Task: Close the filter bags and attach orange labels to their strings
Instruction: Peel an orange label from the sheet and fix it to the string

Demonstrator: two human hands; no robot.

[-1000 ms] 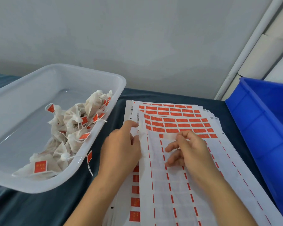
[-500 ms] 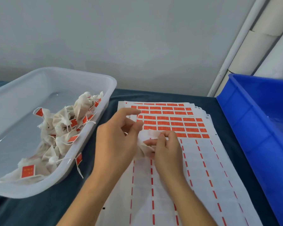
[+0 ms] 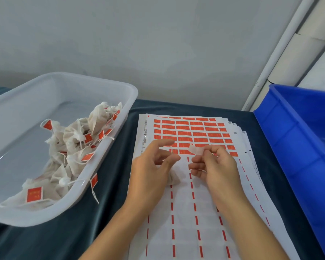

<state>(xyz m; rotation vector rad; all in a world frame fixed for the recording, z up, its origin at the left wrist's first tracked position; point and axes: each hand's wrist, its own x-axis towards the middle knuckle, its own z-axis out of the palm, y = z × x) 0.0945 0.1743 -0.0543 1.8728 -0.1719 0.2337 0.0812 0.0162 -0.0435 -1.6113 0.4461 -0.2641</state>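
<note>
**tagger_01:** So what was going on at that point? Looked like both hands were up over the label sheet (image 3: 193,203).

**pouchfan:** Yeah. The right hand (image 3: 216,166) was pinching a pale, see-through scrap (image 3: 195,150) between thumb and fingertips, lifted just above the orange labels (image 3: 193,132) left at the far end of the sheet. I couldn't tell if it was a peeled label seen from the back or a bit of bag cloth. My guess is it was held up like that so the sticky side stayed off everything.

**tagger_01:** And the left one?

**pouchfan:** The left hand (image 3: 152,171) had its fingers loosely curled. A filter bag (image 3: 174,178) was tucked under them, resting on the sheet on the bare stretch nearer the person than the orange rows. Whether the fingers really gripped it or its string, I couldn't tell, the palm hid that part.

**tagger_01:** So bag low, scrap high?

**pouchfan:** Pretty much. The bag was just beside and below the right hand's pinch, not touching it. The finished bags (image 3: 73,147) were piled in the clear tub (image 3: 109,87) left of the sheet, handy for dropping in. A blue bin (image 3: 298,137) stood right of the sheet.
</note>
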